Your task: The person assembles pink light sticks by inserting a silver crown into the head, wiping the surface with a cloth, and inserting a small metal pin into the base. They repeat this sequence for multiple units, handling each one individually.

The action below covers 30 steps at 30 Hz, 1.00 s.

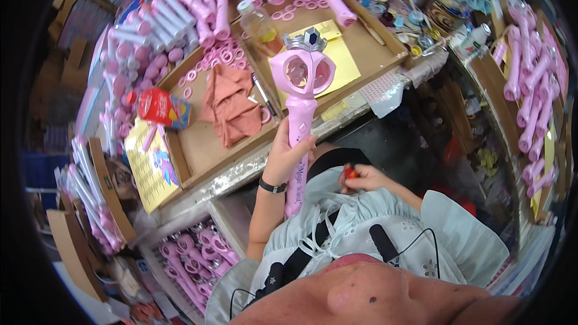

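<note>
My left hand (pixel 282 159) is closed round the handle of a pink toy wand (pixel 300 111), held upright in front of my lap. Its head is an open pink frame with something clear inside, topped by a silver crown (pixel 311 40) with a dark blue gem. Dark lettering runs down the lower handle. To the right of the wand, my right hand (pixel 370 182) has its fingers closed on a small red object (pixel 350 172) with a dark part. Most of that object is hidden by the fingers, so its kind is unclear.
Beyond the wand lie cardboard trays (pixel 211 171) with pink rings (pixel 226 54), an orange cloth (pixel 229 105), a marker (pixel 264 94) and a clear bottle (pixel 259 27). A red bottle (pixel 162 108) leans at left. Pink wand parts (pixel 530 84) pile right; wands fill a crate (pixel 195 256) lower left.
</note>
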### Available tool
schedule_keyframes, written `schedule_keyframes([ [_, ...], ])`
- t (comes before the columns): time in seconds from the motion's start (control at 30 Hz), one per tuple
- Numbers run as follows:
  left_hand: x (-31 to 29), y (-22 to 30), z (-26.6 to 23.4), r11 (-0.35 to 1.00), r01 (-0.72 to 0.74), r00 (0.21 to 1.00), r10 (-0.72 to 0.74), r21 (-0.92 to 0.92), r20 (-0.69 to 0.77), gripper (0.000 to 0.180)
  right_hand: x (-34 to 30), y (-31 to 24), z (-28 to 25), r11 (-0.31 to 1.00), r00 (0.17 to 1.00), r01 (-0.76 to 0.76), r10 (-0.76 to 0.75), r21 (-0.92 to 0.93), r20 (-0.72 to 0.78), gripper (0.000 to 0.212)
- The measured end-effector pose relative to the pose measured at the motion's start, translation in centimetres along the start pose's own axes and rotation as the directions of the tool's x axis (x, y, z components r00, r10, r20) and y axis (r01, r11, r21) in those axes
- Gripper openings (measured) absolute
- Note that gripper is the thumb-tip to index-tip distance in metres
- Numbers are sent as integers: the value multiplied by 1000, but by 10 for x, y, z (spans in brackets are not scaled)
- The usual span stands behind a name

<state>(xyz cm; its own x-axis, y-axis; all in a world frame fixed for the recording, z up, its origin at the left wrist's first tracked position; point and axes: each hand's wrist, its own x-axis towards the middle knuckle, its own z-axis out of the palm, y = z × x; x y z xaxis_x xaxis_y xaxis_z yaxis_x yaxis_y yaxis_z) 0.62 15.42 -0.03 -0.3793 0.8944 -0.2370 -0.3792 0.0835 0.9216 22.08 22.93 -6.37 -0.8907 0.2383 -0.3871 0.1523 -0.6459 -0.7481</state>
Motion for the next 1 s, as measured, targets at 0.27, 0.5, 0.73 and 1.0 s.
schedule_keyframes([
  [0.27,11,1,34,986,50,999,-48,162,-18,43,26,-93,-33,772,746,565,-629,-291,-220,30],
  [0.5,13,-5,51,934,41,997,-17,354,-72,53,44,-95,-26,701,675,507,-685,-502,-275,29],
  [0.73,11,-5,53,893,32,994,20,449,-112,57,46,-108,-25,616,625,492,-742,-615,-244,27],
  [1.0,13,-3,56,848,32,985,63,529,-161,56,52,-109,-27,435,484,412,-849,-801,-212,21],
])
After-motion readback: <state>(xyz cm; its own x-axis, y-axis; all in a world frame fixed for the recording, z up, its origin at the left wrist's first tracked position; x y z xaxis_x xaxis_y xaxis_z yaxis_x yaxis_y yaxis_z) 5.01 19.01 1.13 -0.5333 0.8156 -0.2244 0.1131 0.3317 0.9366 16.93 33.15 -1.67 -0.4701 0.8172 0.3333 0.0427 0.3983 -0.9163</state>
